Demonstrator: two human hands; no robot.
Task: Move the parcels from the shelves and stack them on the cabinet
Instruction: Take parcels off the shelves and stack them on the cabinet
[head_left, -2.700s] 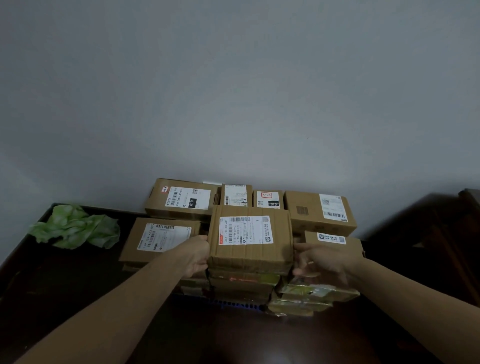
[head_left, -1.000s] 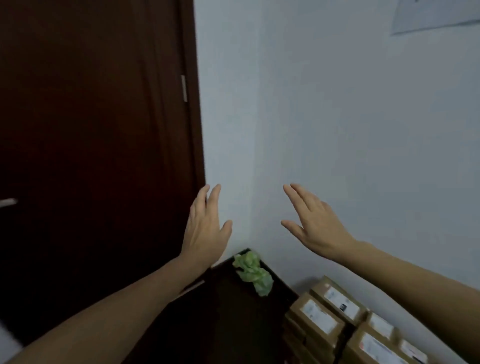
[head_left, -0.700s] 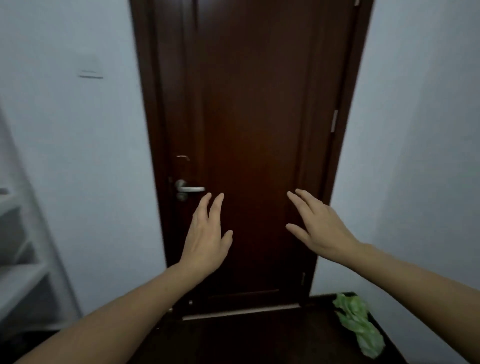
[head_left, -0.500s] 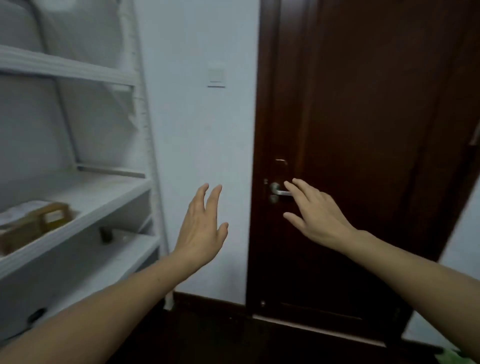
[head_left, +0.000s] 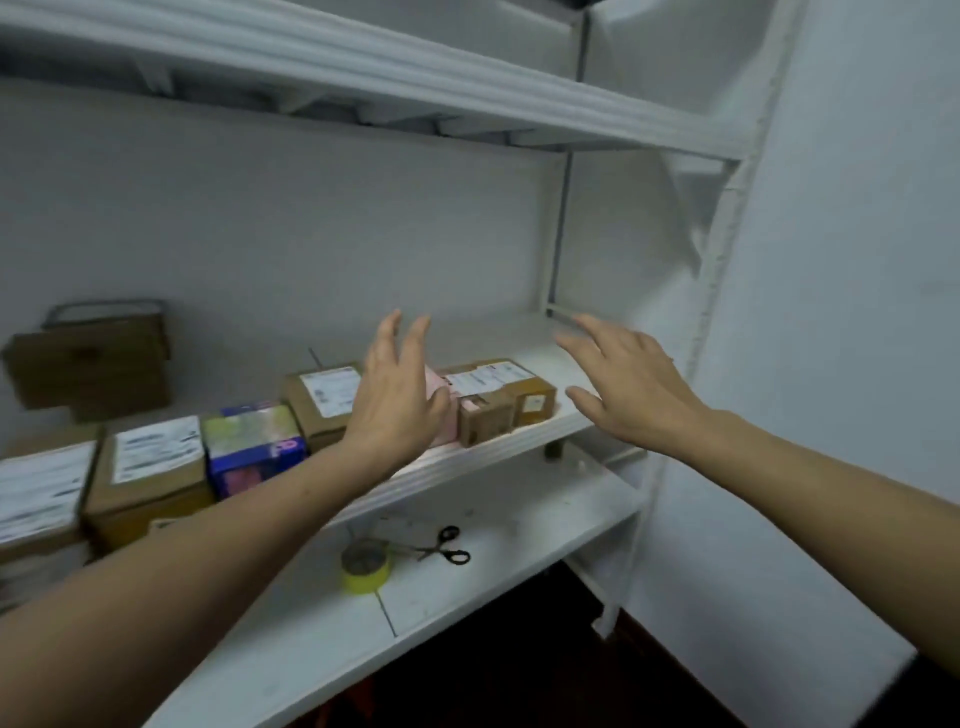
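While I watch from the head view, I log each item against the middle shelf:
Left hand (head_left: 395, 402): bare, fingers spread, empty, raised in front of the middle shelf (head_left: 467, 457) and hiding part of a pink parcel (head_left: 441, 415).
Right hand (head_left: 631, 392): bare, palm down, fingers spread, empty, off the shelf's right end.
Lower shelf (head_left: 519, 561): white, scuffed, below the middle shelf; it carries a yellow tape roll (head_left: 365, 565), round, beside black-handled scissors (head_left: 439, 545), lying flat.
Front row of parcels: matte brown cardboard box with a white label (head_left: 150, 470), then a glossy blue-and-green box (head_left: 254, 447), both at the shelf's front edge.
Right-hand parcels: a labelled brown box (head_left: 324, 402), and a flat brown box (head_left: 504, 392) with its long axis running along the shelf, a small cube-shaped carton (head_left: 483, 423) touching its front.
Far parcels: stacked brown boxes (head_left: 91, 364), blurred, against the back wall at the shelf's left.
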